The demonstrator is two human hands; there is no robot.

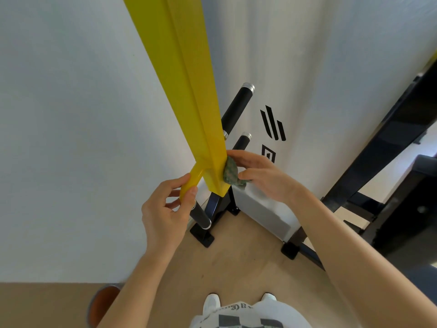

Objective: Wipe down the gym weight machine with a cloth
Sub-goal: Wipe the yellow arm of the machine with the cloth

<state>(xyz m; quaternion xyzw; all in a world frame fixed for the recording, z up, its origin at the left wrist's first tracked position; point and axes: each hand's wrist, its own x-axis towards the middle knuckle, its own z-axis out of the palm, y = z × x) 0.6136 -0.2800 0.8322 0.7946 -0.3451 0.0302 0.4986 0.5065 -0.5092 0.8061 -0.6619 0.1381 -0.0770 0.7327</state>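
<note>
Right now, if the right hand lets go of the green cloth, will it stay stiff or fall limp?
Probably limp: the cloth is crumpled into soft folds under the right hand. Likely light, since a loose pinch holds it against the yellow beam.

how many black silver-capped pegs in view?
3. Top peg right of the yellow beam; middle peg just above the right hand; bottom peg below the left hand. Others may hide behind the beam.

Gym room: yellow machine frame [189, 91], black pegs [236, 107].
</note>
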